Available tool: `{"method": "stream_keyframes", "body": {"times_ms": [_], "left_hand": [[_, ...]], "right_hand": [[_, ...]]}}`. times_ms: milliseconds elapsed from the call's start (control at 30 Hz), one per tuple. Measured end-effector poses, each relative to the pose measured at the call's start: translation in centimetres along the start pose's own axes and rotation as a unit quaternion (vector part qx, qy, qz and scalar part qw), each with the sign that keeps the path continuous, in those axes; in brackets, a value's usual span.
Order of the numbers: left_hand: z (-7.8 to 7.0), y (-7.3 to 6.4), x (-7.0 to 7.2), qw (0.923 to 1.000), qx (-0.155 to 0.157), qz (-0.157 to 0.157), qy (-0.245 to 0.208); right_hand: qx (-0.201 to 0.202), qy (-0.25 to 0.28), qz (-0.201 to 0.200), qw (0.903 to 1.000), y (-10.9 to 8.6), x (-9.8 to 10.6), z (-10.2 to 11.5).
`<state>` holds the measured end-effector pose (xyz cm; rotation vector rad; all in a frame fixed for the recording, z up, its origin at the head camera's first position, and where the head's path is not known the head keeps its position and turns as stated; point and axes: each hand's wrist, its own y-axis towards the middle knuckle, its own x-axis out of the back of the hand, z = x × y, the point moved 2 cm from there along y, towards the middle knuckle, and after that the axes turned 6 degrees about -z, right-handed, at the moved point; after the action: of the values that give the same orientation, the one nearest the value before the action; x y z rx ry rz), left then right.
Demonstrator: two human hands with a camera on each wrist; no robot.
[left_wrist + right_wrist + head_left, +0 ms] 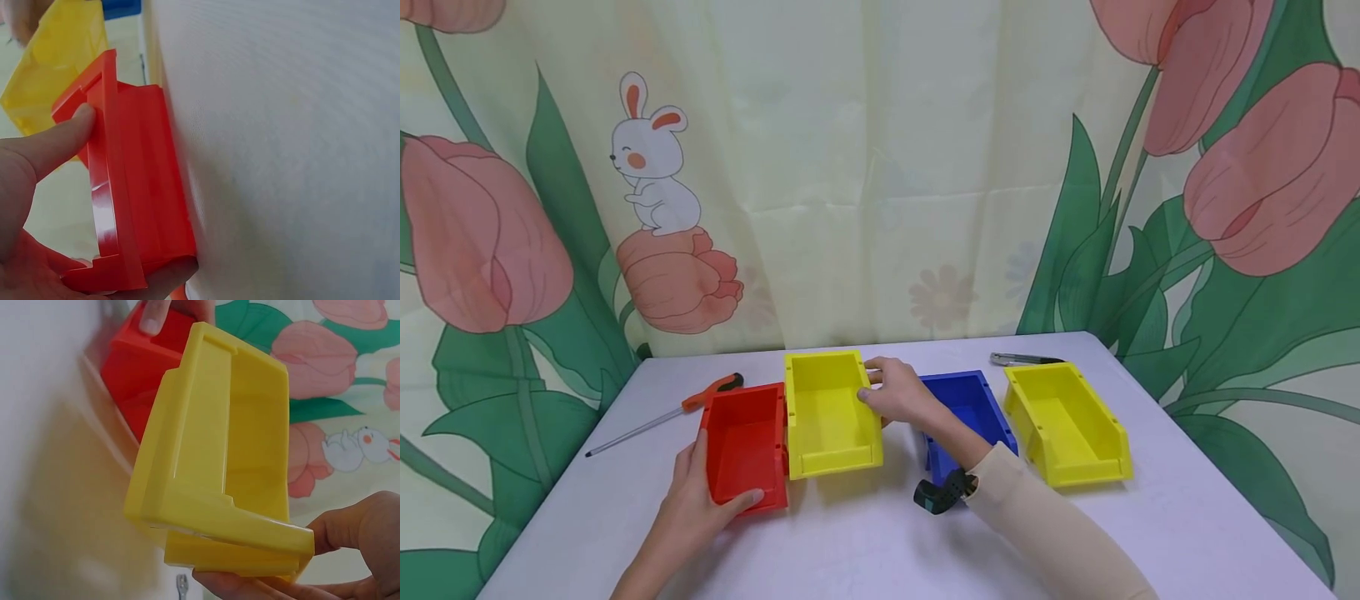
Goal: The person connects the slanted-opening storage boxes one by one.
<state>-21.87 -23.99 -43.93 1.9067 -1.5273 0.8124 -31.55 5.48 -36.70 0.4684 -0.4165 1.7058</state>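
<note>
My left hand (690, 504) grips a red bin (745, 450) by its front left, the thumb over the front lip and the fingers along the side. In the left wrist view the red bin (140, 175) stands on or very near the table. A yellow bin (831, 412) is raised above the table, held at its right wall by my right hand (898, 392). Its left wall is against or very near the red bin's right wall. The right wrist view shows thumb and fingers pinching the yellow bin (256, 437) by that side wall.
Partly behind my right forearm sits a blue bin (973, 404). Right of it stands another yellow bin (1067, 425), with a utility knife (1026, 359) behind. A screwdriver (673, 412) with an orange and black handle lies at the left. A patterned curtain (850, 167) hangs behind the table.
</note>
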Motion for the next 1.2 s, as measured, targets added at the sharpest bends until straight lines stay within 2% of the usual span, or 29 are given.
{"method": "stream_keyframes", "body": {"times_ms": [367,600,1200], "left_hand": [[-0.3,0.0,-0.1,1.0,-0.003,0.001,0.008],[0.0,0.0,-0.1,0.9999,0.011,0.003,0.008],[0.0,0.0,-0.1,1.0,-0.003,0.001,0.009]], "right_hand": [[-0.009,0.003,0.001,1.0,0.1,0.1,0.1],[0.002,-0.008,0.003,1.0,-0.4,-0.4,1.0],[0.01,-0.018,0.003,0.9998,-0.3,-0.2,1.2]]}}
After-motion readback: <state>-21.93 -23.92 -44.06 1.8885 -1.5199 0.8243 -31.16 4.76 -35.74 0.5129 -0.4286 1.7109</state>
